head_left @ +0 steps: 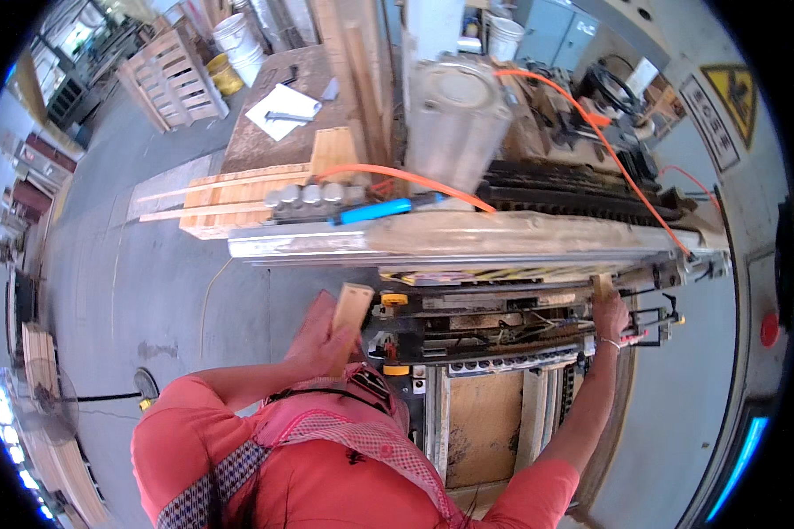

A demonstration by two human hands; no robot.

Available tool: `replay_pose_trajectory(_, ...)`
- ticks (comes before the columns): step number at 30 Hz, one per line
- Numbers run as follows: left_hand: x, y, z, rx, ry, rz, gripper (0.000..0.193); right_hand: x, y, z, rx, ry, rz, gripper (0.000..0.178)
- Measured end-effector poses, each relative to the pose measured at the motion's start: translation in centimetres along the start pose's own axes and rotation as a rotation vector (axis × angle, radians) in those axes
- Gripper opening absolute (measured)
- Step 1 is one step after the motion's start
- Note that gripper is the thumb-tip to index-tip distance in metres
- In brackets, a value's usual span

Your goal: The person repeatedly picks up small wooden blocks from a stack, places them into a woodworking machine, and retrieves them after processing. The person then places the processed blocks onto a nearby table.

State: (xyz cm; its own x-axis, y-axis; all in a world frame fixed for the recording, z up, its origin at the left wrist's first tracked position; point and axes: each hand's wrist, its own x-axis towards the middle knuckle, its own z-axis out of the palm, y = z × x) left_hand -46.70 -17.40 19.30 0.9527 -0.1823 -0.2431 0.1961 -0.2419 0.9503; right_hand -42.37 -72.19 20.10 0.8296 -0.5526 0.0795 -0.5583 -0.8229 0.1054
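My left hand [338, 346] is closed around a short, flat wooden block [354, 305] with small holes near its upper end. It holds the block just left of a long woodworking machine [468, 305], apart from it. On the far right of the machine, my right arm reaches over and my right hand [610, 319] grips a small wooden piece [602, 286] under the front edge of the metal beam [520, 236]. The beam and my fingers hide most of that piece. Between my hands run the machine's dark rails, with wires and yellow-capped fittings [395, 301].
Atop the beam lie a blue-handled tool [370, 212] and an orange air hose [582, 110]. Stacked wooden strips [229, 207] stand behind at left, near a brown table [282, 70] with paper. At right are a red button [769, 330] and a warning sign [730, 99].
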Motion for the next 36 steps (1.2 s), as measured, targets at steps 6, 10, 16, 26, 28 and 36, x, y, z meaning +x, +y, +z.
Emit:
replay_pose_trajectory(6,6.5,-6.8,-10.7,-0.050,0.487,0.075,0.025,0.2,-1.1,0.2,0.004,-0.022,0.094,0.048)
replay_pose_trajectory(10,16.9,-9.0,-17.3,0.061,0.533,0.096,0.037,-2.8,-3.3,-0.7,-0.056,0.233,-0.006,0.048)
replay_pose_trajectory(16,29.8,-11.4,-19.8,0.081,0.527,0.081,0.040,-12.7,-7.7,-3.4,0.169,0.040,-0.043,0.037)
replay_pose_trajectory(26,38.2,-14.3,-16.4,0.094,0.528,0.020,0.029,-30.5,-9.3,-6.2,0.367,-0.173,0.151,0.031)
replay_pose_trajectory(28,37.9,-13.7,-16.3,0.106,0.516,0.032,0.028,-32.9,-9.8,-6.4,0.431,-0.200,0.234,0.030)
replay_pose_trajectory(36,38.8,-14.8,-16.1,0.270,0.501,-0.136,0.038,-39.0,-11.4,-8.1,0.245,-0.324,0.402,0.031)
